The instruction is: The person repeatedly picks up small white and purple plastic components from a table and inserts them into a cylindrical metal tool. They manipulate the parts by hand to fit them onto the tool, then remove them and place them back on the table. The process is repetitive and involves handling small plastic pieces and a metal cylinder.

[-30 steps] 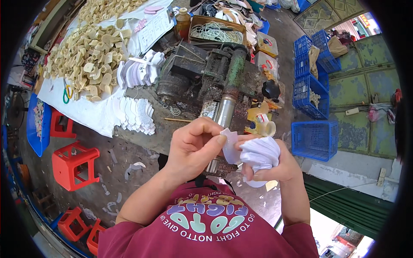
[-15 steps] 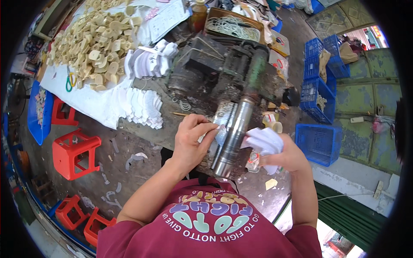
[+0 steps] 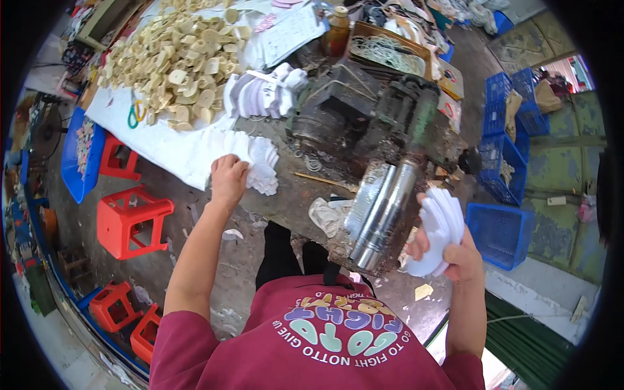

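Note:
My left hand (image 3: 229,182) is at the row of overlapping white cut pieces (image 3: 262,166) at the table's front edge. Its fingers are closed on a white piece there, whose outline they partly hide. A small fanned stack of white curved pieces (image 3: 442,224) stands upright in my right hand (image 3: 463,259), thumb on one side and fingers on the other. That hand is just right of the shiny metal roller (image 3: 388,211) of a dark, greasy machine (image 3: 338,107). A crumpled whitish cloth (image 3: 327,216) lies left of the roller.
Many cream-coloured pieces (image 3: 188,71) are heaped on a white sheet at the back left, near a tied white bundle (image 3: 263,94). Red stools (image 3: 133,221) stand on the left floor. Blue crates (image 3: 499,235) are at the right. A thin stick (image 3: 322,180) lies before the machine.
My left hand has gone from the roller left to the white row. My right hand, still holding its stack, has moved slightly right and turned it more upright. The view has shifted.

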Demonstrator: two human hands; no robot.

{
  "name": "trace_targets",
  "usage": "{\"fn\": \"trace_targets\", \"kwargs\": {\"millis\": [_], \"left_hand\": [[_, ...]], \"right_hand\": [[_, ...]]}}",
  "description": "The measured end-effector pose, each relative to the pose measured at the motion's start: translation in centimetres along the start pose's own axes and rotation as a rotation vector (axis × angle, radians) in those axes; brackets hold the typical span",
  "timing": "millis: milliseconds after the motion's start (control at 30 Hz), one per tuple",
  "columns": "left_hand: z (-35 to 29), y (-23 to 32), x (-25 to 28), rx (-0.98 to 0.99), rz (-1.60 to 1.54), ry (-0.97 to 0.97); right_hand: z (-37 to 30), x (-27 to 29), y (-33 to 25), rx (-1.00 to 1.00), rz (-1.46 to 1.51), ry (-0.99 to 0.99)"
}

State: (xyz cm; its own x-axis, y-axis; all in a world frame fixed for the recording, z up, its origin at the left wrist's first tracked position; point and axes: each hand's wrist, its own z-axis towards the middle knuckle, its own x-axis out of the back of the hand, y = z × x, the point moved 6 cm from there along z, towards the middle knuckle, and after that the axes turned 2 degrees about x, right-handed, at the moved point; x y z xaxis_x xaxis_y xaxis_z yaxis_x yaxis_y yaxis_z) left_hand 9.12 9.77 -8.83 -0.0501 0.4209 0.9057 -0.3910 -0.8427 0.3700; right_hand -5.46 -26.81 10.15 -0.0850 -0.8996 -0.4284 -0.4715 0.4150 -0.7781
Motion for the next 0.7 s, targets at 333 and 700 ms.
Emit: {"fn": "trace_targets", "kwargs": {"millis": [333, 700], "left_hand": [[1.7, 22.1, 8.4, 0.316, -1.431, -0.388], [2.0, 27.6, 10.3, 0.238, -1.798, -0.773]], "right_hand": [[0.7, -3.8, -0.8, 0.111, -0.240, 0.068], [0.3, -5.5, -0.8, 0.264, -0.181, -0.116]]}}
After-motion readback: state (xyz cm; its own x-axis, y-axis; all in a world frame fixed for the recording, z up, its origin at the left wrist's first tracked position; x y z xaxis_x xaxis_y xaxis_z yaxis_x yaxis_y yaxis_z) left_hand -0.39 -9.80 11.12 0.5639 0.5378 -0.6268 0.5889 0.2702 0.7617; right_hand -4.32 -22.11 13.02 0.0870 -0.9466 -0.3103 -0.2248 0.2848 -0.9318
